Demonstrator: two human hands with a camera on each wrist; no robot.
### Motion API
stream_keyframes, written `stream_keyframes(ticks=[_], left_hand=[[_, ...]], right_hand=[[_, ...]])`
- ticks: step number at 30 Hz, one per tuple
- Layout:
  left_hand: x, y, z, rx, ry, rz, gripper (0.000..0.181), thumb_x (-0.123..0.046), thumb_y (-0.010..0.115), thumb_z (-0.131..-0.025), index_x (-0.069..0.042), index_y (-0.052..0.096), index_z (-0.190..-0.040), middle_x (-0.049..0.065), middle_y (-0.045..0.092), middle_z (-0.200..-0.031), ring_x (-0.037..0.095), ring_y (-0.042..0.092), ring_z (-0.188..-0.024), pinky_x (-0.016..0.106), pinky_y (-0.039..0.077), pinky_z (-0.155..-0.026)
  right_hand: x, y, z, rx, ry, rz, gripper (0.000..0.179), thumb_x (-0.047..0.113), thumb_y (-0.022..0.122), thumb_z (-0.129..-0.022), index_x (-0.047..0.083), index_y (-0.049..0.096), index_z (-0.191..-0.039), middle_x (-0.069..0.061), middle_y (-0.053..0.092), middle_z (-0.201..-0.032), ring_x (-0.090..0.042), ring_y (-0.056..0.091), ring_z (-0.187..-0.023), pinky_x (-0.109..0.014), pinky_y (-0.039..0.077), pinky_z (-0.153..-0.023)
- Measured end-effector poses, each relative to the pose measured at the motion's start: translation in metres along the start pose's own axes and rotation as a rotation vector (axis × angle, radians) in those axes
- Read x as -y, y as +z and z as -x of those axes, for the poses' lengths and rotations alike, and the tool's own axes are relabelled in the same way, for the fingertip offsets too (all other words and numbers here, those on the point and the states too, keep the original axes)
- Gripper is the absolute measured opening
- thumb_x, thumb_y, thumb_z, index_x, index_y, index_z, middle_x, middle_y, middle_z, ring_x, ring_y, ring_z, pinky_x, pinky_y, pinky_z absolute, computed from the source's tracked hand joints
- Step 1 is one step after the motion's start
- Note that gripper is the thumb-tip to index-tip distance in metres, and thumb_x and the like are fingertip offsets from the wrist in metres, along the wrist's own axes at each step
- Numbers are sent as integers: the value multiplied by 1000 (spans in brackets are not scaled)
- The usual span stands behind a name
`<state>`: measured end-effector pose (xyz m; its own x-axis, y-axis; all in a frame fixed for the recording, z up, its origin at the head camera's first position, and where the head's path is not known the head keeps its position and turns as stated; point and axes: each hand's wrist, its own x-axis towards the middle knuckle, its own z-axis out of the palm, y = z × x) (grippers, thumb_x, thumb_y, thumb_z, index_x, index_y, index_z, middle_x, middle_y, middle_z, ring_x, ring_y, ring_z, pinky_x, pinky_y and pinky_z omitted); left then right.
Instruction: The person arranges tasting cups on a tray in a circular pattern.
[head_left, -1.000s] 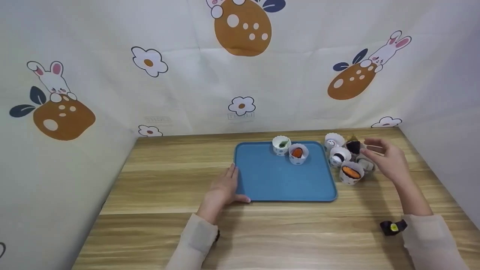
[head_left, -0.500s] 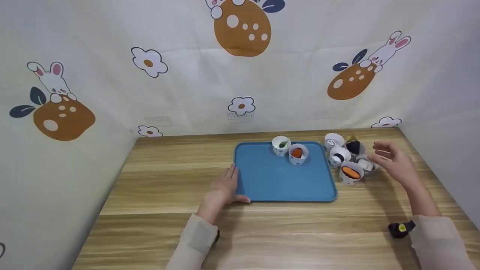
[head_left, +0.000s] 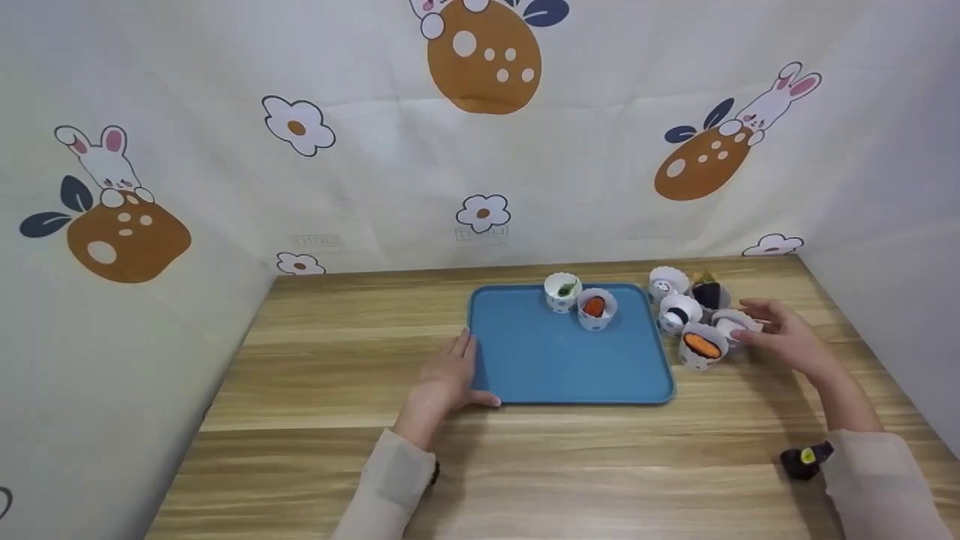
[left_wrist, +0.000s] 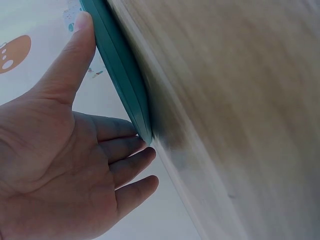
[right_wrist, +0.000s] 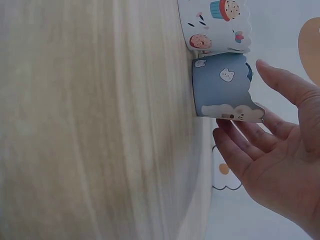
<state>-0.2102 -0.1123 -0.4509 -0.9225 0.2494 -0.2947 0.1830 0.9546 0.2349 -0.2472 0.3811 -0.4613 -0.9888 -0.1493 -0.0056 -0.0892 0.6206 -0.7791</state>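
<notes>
My left hand (head_left: 448, 375) rests against the left edge and near corner of the blue tray (head_left: 570, 367); in the left wrist view its fingers are spread and extended along the rim. At the right, my right hand (head_left: 787, 337) is around a grey-blue paper baking cup (right_wrist: 220, 85) with a pale piece inside. Its fingers touch the cup's side, while the thumb stands off by the rim, relaxed. Beside that cup stands one with an orange-topped sushi piece (head_left: 703, 346). Behind it, another cup holds a dark piece (head_left: 706, 295).
On the tray's far side stand two paper cups, one with a green-topped white piece (head_left: 566, 289), the other with a red-orange piece (head_left: 594, 306). Two more filled cups (head_left: 667, 283) stand just right of the tray. A patterned curtain (head_left: 375, 172) rises behind the wooden table (head_left: 337, 360).
My right hand has left the cup with the dark piece, drawn back to the right, then come down around the grey-blue cup nearer me. The left hand and tray have stayed put.
</notes>
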Motion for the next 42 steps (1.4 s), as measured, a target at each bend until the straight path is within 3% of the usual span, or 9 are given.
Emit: stream_keyframes(ticks=[4,7,9,11,22,29,42], left_hand=[[1,0,0,3,-2,-5,114,-53,79,-78,4,20,-157,19,15,-167,33,21,-154,43,24,-125],[1,0,-1,1,0,-16,114,-55,79,-78,4,21,-156,20,17,-166,33,22,-154,43,25,-125],[1,1,-1,-2,3,-23,113,-55,79,-78,5,22,-156,20,18,-166,33,23,-153,44,26,-125],[1,1,-1,2,1,-22,114,-55,79,-78,4,21,-156,20,17,-166,33,23,-154,44,25,-125],[1,0,-2,11,2,-13,114,-56,77,-79,3,19,-157,20,15,-167,33,21,-154,44,24,-125],[1,-1,-1,6,6,-24,114,-55,78,-78,5,20,-156,21,17,-166,34,22,-154,44,25,-125],[2,0,-1,4,3,-30,114,-55,79,-78,4,20,-157,19,16,-167,33,23,-154,43,27,-124]], right_hand=[[-2,1,0,36,20,-7,72,21,65,-97,-13,28,-149,-43,38,-145,-50,47,-128,-1,39,-80],[-3,2,0,41,27,-15,73,22,66,-96,-12,29,-149,-42,39,-144,-21,59,-117,-3,42,-79],[-4,2,0,43,26,-22,73,22,67,-96,-12,30,-148,-41,41,-143,1,56,-106,-5,44,-79],[-5,3,0,46,24,-19,73,22,67,-96,-13,30,-148,-39,41,-143,14,49,-97,-5,45,-78],[-7,6,1,34,-49,-47,68,3,69,-90,-19,32,-143,-38,46,-133,10,52,-94,-8,46,-77],[-5,8,-1,14,-63,-11,67,2,70,-89,-20,33,-141,-42,46,-133,17,46,-96,-3,41,-82],[-8,8,-3,-41,-51,109,60,9,74,-87,-16,47,-135,-37,56,-125,8,48,-93,-5,38,-77]])
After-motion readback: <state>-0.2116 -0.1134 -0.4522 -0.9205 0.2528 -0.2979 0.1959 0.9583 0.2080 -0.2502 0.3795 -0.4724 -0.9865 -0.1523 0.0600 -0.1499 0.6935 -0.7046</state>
